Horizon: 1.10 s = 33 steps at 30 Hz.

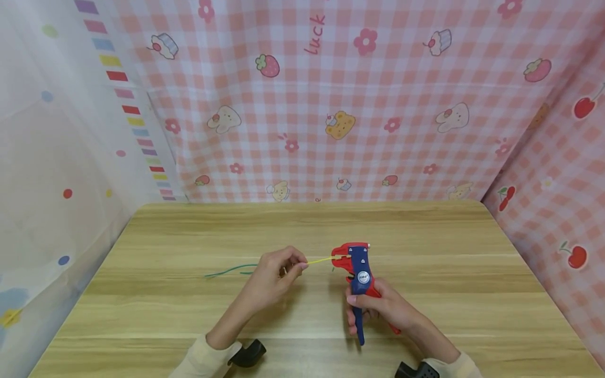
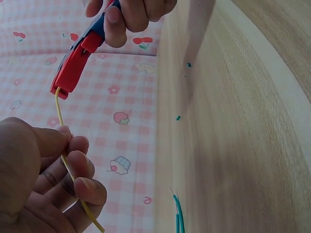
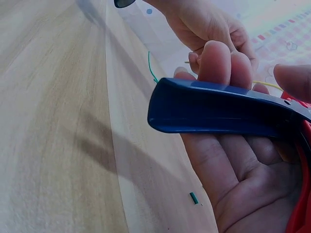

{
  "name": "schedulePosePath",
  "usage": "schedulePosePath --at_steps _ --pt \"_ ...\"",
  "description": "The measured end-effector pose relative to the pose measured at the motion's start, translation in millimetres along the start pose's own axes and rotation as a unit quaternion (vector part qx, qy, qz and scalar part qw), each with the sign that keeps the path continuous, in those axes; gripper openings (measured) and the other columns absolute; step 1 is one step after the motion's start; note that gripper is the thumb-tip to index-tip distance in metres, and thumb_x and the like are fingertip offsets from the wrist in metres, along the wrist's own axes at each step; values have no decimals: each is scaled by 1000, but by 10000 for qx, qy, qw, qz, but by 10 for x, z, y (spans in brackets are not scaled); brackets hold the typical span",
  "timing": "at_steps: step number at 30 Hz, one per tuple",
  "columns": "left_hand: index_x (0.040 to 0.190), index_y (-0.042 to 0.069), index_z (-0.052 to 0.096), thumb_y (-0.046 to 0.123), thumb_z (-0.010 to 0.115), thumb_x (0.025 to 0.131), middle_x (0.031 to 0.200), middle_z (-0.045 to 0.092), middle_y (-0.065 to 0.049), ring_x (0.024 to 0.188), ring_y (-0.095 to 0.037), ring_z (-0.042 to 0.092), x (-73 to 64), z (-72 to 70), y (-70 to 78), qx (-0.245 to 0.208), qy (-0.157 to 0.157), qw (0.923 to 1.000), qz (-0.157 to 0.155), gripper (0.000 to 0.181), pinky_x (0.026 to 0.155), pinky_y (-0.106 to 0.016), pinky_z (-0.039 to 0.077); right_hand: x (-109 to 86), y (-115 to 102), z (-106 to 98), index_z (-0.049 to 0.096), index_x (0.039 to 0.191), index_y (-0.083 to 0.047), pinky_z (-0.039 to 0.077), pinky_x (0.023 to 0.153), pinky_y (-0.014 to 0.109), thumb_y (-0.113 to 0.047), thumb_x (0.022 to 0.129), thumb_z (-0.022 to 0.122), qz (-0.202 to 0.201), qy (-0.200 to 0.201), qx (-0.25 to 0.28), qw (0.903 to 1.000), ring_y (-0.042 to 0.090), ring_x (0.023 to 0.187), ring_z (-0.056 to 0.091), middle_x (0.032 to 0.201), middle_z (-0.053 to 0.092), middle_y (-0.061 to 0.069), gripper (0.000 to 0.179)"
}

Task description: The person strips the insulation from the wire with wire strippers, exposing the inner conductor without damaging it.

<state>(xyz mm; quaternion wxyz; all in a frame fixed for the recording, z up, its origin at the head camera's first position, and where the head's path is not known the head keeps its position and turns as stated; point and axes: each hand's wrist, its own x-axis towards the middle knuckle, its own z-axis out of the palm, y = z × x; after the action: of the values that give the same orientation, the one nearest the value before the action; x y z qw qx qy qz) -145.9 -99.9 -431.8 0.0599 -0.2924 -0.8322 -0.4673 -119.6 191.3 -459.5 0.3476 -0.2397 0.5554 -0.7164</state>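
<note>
My left hand (image 1: 279, 273) pinches a thin yellow wire (image 1: 319, 261) between thumb and fingers; its loose end runs down past the palm in the left wrist view. The wire's other end enters the red jaws of a red and blue wire stripper (image 1: 363, 262). My right hand (image 1: 385, 305) grips the stripper by its handles, fingers wrapped around the blue handle (image 3: 218, 109) in the right wrist view. The stripper is held above the table, its head pointing left. Whether the jaws are closed on the wire cannot be seen.
Green wires (image 1: 229, 270) lie on the wooden table (image 1: 165, 315) behind my left hand, one end bare in the left wrist view. Small green insulation bits (image 2: 178, 118) are scattered on the tabletop. A pink checked curtain (image 1: 302, 157) hangs along the back edge.
</note>
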Motion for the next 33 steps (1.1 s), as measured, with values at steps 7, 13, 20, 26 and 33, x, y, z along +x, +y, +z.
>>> schedulePosePath --at_steps 7,13,20,26,33 --pt "98 9 68 11 65 101 79 70 -9 67 -2 52 1 17 16 20 -63 10000 -11 5 59 -19 48 4 20 -2 50 123 -1 62 83 36 -9 109 42 -77 -108 76 9999 21 87 76 96 72 4 17" --pt "97 9 69 11 67 100 78 69 -5 66 -2 52 -1 28 24 52 -65 10000 53 4 58 -20 48 5 15 15 51 123 -1 62 82 35 -11 109 44 44 -9 39 10000 20 85 75 95 71 3 18" --pt "96 7 71 10 68 99 77 68 -7 65 -3 52 2 18 36 244 -114 9996 101 5 57 -20 49 8 8 49 53 119 -2 62 80 35 -11 110 44 39 23 22 10000 17 82 74 91 70 0 16" --pt "94 6 71 8 69 98 77 69 -7 64 -2 52 -6 23 33 341 -41 9992 196 5 56 -19 49 18 20 83 54 114 -2 63 77 36 -12 109 48 26 188 -40 9998 16 75 72 86 68 0 13" --pt "92 7 71 7 70 97 76 67 -2 63 -2 52 -9 27 49 448 52 9986 273 5 55 -19 49 45 42 120 54 100 3 61 68 35 -19 108 53 162 535 -394 9977 15 62 67 73 62 0 23"
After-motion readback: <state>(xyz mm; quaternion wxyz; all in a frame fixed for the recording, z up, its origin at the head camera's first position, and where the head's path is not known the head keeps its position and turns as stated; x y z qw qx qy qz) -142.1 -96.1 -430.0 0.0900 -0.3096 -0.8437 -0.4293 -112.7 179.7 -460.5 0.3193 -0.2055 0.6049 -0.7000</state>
